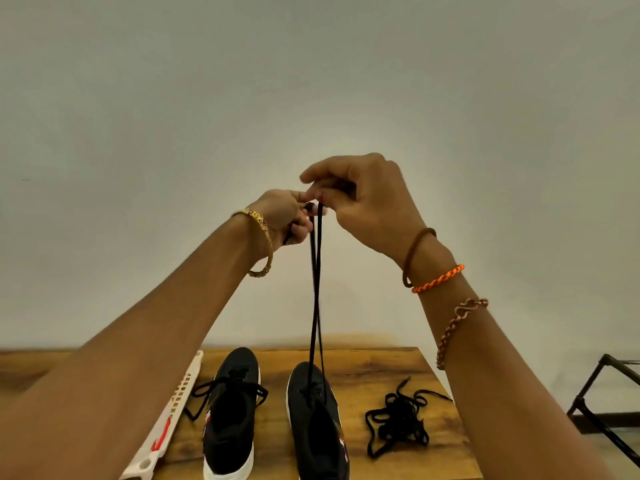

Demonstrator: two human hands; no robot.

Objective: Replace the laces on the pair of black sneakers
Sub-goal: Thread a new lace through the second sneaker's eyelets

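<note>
Black flat lace (316,289), both ends pinched together between left hand (284,216) and right hand (367,202), held high. Two strands drop straight below the grip into right black knit sneaker (315,420) on wooden table (374,362). Left black sneaker (232,414) beside it, laced.

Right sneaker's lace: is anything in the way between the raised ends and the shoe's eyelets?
Nothing visible. Both hands, left hand and right hand, pinch the lace ends high above the right sneaker; the two strands hang freely down to it. The loose lace pile lies apart, to its right.
</note>
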